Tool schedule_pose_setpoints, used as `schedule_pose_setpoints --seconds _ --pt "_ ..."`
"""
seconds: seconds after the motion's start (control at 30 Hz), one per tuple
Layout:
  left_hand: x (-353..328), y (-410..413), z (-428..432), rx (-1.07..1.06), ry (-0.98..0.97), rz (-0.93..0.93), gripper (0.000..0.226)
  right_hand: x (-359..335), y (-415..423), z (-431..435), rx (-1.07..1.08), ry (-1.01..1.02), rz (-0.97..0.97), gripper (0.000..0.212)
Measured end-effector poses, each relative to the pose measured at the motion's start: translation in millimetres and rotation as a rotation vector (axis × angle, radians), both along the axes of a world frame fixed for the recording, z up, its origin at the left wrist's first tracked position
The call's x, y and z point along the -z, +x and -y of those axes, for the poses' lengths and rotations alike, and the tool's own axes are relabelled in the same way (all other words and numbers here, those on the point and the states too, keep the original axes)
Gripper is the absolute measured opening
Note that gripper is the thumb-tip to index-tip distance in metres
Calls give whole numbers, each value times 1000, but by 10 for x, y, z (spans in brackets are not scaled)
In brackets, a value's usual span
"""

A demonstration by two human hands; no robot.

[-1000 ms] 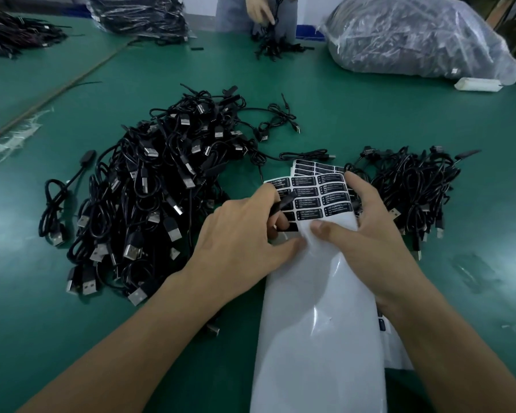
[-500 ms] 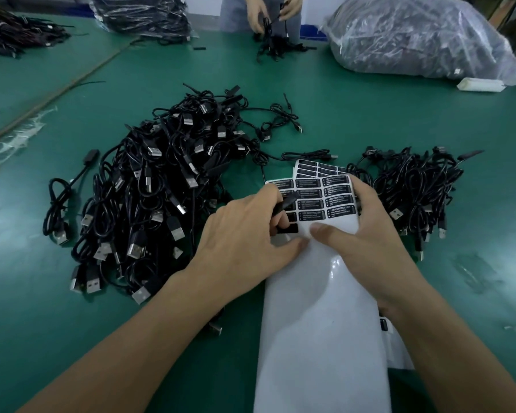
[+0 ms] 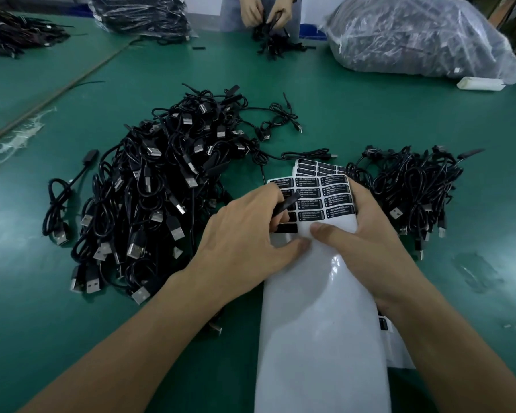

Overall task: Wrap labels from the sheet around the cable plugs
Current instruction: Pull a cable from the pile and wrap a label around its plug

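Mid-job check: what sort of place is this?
Probably a factory assembly or packing bench: heaps of black USB cables on a green table, a sheet of printed labels, and a second person handling cables opposite.

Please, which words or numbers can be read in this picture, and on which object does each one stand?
"LED CONTROLLER": white heading on the black labels of the label sheet.
Smaller lines under that heading: too blurred to read.
Labels on the second sheet behind: too blurred to read.
Nothing else shows readable text.
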State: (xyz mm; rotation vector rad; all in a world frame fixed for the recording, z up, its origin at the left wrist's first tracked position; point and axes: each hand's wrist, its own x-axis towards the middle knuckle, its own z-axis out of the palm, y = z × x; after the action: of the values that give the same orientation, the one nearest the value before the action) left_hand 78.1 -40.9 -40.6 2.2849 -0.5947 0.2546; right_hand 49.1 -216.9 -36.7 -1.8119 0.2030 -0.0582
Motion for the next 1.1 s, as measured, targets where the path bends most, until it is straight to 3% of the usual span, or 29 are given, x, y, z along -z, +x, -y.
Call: schedule_pose_setpoints --seconds 0.13,0.23,0.47,0.7,1.1 --pt "4 0 -3 14 -44 -8 45 21 19 14 26 76 -31 72" --pt "26 3 -5 18 -67 6 46 12 14 21 31 92 -17 58" --pt "50 17 2 19 -99 -2 34 5 -5 7 16 98 -19 47" --pt "10 7 5 32 -148 -43 41 63 24 28 6 79 -51 71" --pt "31 53 -15 39 -260 -107 50 10 15 16 -11 116 -82 66"
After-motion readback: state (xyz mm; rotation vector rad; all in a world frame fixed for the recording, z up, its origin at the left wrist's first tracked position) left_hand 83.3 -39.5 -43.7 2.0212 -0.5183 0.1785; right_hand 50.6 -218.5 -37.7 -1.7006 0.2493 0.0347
